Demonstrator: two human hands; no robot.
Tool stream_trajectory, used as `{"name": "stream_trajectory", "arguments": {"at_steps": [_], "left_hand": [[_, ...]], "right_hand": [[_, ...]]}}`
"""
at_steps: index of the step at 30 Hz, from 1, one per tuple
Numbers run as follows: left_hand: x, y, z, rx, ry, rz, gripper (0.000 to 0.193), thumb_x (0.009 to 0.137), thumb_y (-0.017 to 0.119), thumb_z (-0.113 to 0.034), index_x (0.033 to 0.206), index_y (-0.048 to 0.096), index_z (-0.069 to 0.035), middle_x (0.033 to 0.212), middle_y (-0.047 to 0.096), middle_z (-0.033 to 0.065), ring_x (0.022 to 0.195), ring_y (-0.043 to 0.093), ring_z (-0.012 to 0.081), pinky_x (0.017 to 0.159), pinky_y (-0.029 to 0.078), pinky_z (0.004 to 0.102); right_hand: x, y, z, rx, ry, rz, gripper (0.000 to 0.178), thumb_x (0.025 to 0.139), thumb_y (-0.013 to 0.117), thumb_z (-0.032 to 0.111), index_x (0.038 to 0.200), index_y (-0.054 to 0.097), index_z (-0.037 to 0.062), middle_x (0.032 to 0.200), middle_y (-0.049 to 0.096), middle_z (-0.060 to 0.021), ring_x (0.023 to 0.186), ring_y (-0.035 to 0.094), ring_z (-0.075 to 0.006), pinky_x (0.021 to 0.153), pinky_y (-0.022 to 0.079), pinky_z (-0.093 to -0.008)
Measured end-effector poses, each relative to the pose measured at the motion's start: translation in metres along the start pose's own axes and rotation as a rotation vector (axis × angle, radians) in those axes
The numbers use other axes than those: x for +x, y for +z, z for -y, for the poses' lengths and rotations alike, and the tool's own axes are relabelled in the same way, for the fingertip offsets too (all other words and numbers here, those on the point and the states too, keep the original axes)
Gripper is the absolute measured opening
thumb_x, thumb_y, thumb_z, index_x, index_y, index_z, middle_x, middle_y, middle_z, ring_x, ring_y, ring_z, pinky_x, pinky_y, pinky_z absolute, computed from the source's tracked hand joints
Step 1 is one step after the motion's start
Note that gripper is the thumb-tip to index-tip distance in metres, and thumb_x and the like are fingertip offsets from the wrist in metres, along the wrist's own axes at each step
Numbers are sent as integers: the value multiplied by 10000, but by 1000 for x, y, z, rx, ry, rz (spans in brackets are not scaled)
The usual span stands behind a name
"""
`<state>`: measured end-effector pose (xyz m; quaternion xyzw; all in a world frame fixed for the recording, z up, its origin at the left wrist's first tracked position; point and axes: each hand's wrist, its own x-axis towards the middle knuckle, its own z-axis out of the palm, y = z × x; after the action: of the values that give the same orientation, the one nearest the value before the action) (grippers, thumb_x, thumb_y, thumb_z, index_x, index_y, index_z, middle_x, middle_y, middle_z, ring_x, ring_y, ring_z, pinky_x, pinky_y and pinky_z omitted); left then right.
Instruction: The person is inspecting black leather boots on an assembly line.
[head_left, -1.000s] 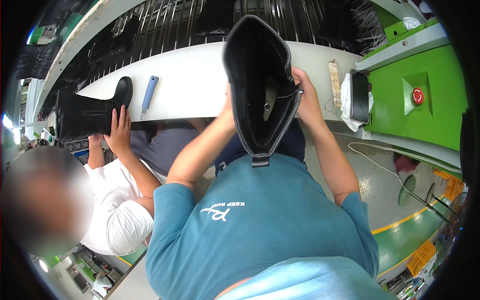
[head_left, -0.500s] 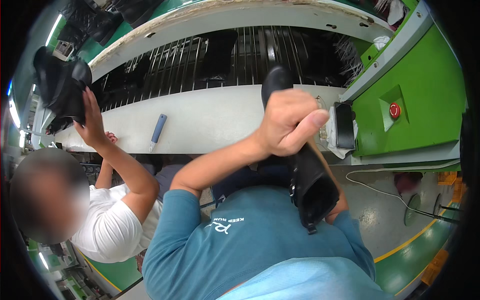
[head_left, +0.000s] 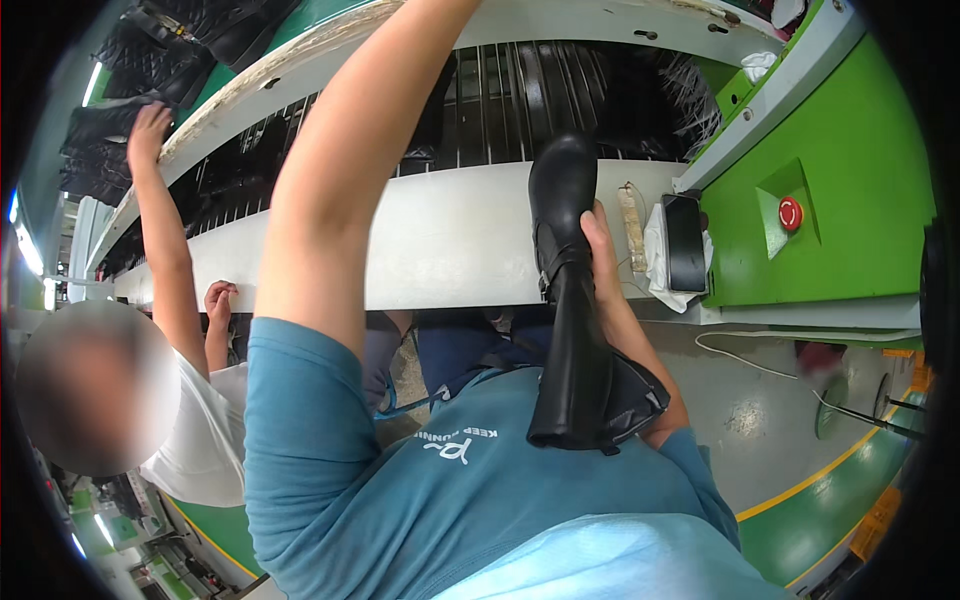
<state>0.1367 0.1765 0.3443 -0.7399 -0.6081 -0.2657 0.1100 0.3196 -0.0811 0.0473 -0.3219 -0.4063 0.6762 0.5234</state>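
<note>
My right hand point(head_left: 602, 262) is closed round the ankle and foot of a black boot point(head_left: 575, 320). The boot's toe points away over the white table edge, and its shaft comes back toward my chest. A strap with a buckle crosses the ankle, and the shaft is spread at its top on the right. Most of my right fingers are hidden under the boot. My left arm point(head_left: 330, 190) stretches up across the table and leaves the picture at the top, so my left hand is out of sight.
A white work ledge point(head_left: 440, 245) runs before a roller conveyor point(head_left: 500, 110). To the right are a green machine panel point(head_left: 840, 200) with a red stop button point(head_left: 790, 213) and a dark phone-like slab point(head_left: 684, 245) on white cloth. A co-worker's hand point(head_left: 148, 135) touches black boots point(head_left: 105, 150).
My left hand has left the boot and gone up past the top edge. The boot has turned in my right hand. The co-worker's raised hand has moved farther away, onto the black boots.
</note>
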Motion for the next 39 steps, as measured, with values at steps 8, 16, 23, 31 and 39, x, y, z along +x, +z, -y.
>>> {"name": "stream_trajectory", "arguments": {"at_steps": [8,16,23,31,39], "left_hand": [[9,14,-9,-48,78,173,901,977,639,-710,1454,597,53,1293,738,342,1245,705,493,1088,552,539],[-28,-19,1,-915,29,-670,311,981,766,-93,1255,678,22,1086,792,165,939,773,224,856,619,357],[-201,-85,28,-1140,-94,-1096,205,1074,683,-60,1232,683,70,1036,773,129,886,750,165,845,623,281],[-347,4,41,-1142,-506,-369,274,1090,731,-131,1281,737,65,1158,746,51,1044,676,112,975,527,259],[-348,27,32,-1379,-556,-241,245,1097,744,-155,1255,768,31,1077,751,10,977,664,65,880,534,236]], "right_hand": [[-1,-9,-3,191,126,77,788,1075,469,652,1481,517,-22,1256,706,-229,1034,754,-278,834,633,-357],[23,-9,22,307,145,33,741,1071,478,631,1418,574,-16,1133,741,-203,933,769,-269,757,630,-359],[82,-9,76,222,-17,77,743,1079,514,643,1373,653,-25,1063,771,-207,872,788,-280,741,643,-355],[102,-2,112,175,13,96,675,1090,528,613,1288,680,-14,964,776,-192,744,781,-281,687,650,-361],[109,-7,121,297,231,71,829,1027,543,739,1211,703,-53,996,771,-239,786,776,-349,720,651,-424]]}}
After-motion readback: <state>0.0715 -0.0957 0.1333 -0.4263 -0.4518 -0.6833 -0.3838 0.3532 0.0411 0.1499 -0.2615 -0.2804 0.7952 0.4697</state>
